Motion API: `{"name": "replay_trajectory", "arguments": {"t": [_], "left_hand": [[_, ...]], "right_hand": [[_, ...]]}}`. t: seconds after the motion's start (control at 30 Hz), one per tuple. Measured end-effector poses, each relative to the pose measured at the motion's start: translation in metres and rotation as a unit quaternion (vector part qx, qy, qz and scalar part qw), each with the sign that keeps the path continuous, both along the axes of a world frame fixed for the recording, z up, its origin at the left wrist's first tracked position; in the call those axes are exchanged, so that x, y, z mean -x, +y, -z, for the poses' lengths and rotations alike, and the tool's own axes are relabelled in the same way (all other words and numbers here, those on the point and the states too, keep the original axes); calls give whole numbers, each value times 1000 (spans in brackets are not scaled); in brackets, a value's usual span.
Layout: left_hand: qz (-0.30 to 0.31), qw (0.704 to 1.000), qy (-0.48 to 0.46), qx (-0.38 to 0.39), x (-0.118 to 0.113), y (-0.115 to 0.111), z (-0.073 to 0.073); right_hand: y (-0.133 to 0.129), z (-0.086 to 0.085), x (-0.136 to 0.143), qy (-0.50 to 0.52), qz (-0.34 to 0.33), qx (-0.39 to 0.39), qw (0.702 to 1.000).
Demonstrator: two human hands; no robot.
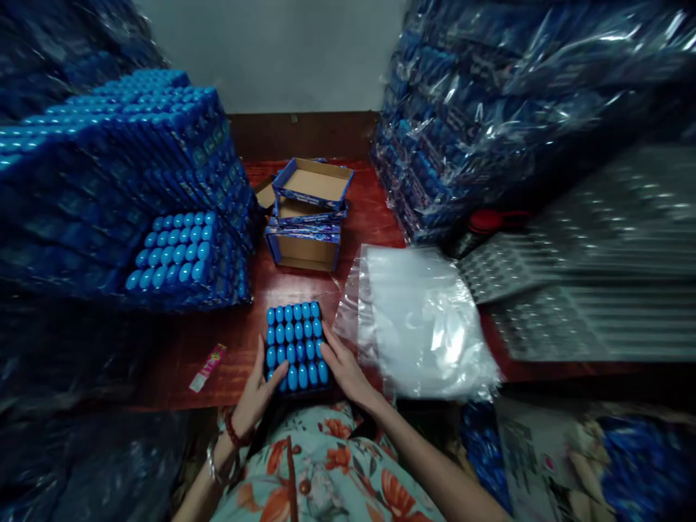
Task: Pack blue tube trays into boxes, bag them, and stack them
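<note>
A tray of glossy blue egg-shaped capsules (295,342), set in several rows, is held at the table's front edge close to my body. My left hand (259,384) grips its left side, the thumb lying over the front corner capsules. Against the right side presses my right hand (341,361), its fingers along the edge. Just right of this hand lies a pile of clear plastic bags (429,319). Beyond the tray stand blue-printed cardboard box trays (304,250), stacked unevenly with their insides showing. The tray's underside is hidden.
Tall stacks of blue capsule trays (179,250) rise on the left. Plastic-wrapped blue packs (435,138) tower at the back right. Clear moulded plastic trays (565,319) are piled on the right, near a red-lidded container (486,221). A small pink wrapper (208,367) lies on the red-brown table (239,362).
</note>
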State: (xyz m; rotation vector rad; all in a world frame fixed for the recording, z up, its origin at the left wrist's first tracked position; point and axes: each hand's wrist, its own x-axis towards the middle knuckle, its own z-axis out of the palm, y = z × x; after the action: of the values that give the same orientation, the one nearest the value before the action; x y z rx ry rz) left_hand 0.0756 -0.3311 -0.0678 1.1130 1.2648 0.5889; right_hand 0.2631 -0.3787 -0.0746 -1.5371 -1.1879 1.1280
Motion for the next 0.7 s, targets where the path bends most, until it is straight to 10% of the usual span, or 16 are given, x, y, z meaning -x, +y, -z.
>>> {"name": "replay_trajectory", "arguments": {"t": [0.1,0.23,0.43,0.57,0.7], "left_hand": [[11,999,21,-40,3,6,-4],[-31,995,34,-86,10,-8,-7],[-79,958,68,-267,5,-4,-34],[112,878,133,-446,-23,6,-64],[381,698,187,-577,-89,24,-72]], "right_hand": [[-19,-7,-46,-157,47,-65,984],[-60,8,-105,-445,37,-58,893],[-53,39,-138,-422,35,-164,891],[-16,8,-151,-424,19,-211,881],[23,-51,-153,-530,-46,-209,821]]}}
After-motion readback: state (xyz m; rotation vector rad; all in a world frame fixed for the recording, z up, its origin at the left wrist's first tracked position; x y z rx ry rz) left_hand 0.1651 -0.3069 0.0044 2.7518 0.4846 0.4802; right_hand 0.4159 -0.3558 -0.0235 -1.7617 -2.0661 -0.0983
